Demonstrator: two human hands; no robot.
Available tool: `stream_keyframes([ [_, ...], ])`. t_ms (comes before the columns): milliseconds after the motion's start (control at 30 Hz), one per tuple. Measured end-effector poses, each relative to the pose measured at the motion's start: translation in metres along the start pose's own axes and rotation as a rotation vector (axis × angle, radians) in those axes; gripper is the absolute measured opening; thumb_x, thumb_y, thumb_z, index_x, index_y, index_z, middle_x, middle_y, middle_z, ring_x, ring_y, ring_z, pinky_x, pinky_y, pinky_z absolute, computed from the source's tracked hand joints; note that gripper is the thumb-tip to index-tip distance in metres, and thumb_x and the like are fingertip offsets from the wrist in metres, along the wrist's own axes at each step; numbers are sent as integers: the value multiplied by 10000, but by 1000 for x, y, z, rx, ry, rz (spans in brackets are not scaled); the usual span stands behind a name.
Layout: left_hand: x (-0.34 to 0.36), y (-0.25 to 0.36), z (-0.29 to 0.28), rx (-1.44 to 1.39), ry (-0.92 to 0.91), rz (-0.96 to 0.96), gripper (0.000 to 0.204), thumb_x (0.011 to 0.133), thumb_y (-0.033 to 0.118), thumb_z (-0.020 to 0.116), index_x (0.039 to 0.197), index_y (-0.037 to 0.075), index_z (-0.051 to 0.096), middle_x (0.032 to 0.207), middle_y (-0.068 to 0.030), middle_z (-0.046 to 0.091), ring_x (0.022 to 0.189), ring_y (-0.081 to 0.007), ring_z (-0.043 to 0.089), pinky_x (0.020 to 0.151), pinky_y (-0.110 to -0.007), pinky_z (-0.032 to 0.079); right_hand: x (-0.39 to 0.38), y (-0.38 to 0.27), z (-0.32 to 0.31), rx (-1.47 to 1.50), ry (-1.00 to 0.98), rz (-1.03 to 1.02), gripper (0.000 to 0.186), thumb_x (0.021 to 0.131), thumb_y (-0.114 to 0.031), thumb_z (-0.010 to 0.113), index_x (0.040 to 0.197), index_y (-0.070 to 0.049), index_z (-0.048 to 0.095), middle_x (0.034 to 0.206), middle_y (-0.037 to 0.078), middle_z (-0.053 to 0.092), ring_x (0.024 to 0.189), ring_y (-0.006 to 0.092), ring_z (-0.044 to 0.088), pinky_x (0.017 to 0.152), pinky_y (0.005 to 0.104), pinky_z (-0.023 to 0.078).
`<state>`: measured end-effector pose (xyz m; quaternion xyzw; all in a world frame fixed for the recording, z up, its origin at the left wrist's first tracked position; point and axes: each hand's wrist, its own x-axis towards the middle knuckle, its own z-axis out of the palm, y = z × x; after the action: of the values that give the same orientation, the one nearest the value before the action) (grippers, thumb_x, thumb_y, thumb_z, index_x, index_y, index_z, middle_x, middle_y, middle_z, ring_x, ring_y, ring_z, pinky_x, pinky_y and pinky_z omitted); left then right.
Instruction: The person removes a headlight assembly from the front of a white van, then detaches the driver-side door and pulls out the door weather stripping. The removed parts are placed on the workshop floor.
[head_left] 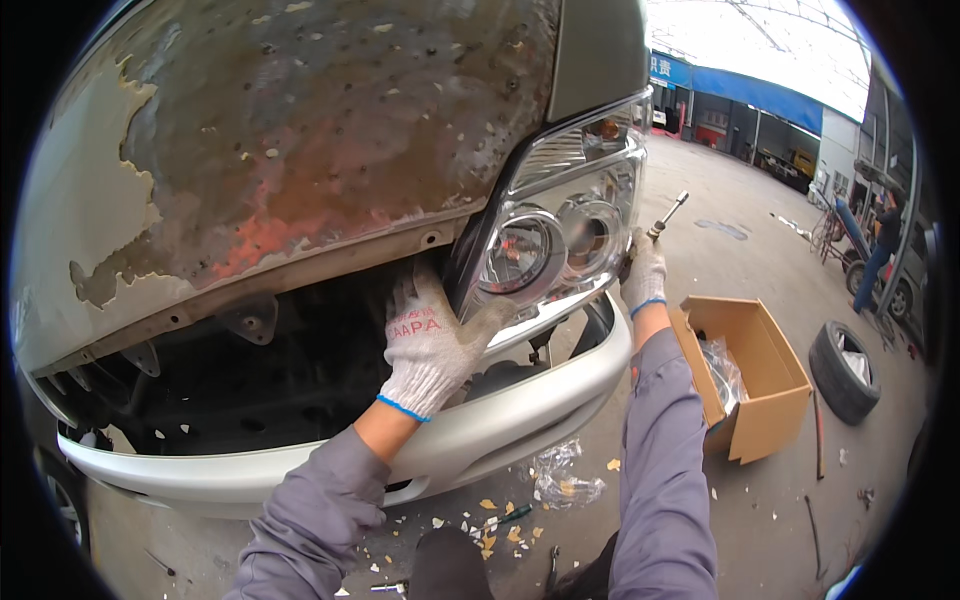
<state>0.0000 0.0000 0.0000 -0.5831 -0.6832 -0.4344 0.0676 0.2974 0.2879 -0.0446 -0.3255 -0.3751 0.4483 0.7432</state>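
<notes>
My left hand, in a white knit glove with a blue cuff, grips the lower inner edge of a clear car headlight set in the front corner of a van. My right hand, gloved the same way, is at the headlight's outer edge and holds a metal tool, a screwdriver or socket driver, with its shaft pointing up and away. The bonnet above is stripped, rusty and patched with filler. The silver bumper runs below my hands.
An open cardboard box with plastic wrap inside sits on the concrete to the right, with a tyre beyond it. Paint flakes, a plastic bag and small tools lie under the bumper. A person stands far right.
</notes>
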Motion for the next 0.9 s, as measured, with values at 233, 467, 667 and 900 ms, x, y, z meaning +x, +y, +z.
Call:
stream_keyframes([
  [233,14,-12,-6,-107,16,73,913,760,585,849,1302,-81,540,1210,-291,617,1085,-450,641,915,-521,536,2,-7,53,179,-36,61,310,1014,-354,561,1068,-72,679,858,72,653,692,215,649,592,369,555],
  [467,12,-22,0,-126,45,119,838,776,563,851,1281,-49,581,1184,-256,631,1057,-407,663,888,-488,550,-9,-9,56,91,-1,-30,351,1028,-386,548,1097,-65,671,909,74,676,726,224,673,625,394,564],
  [667,14,-15,-10,-53,-76,-53,840,735,596,861,1253,-23,628,1206,-249,640,1068,-372,675,893,-464,559,1,7,57,43,111,-20,398,1026,-430,545,1093,-57,663,899,84,668,735,219,663,639,389,556],
  [900,20,-6,-12,-130,-269,-176,1245,652,812,769,1387,-150,477,1359,-323,599,1203,-390,662,976,-479,542,-59,-35,19,-388,143,-394,450,1037,-406,593,1238,-5,625,945,85,667,790,199,637,755,346,538],
])
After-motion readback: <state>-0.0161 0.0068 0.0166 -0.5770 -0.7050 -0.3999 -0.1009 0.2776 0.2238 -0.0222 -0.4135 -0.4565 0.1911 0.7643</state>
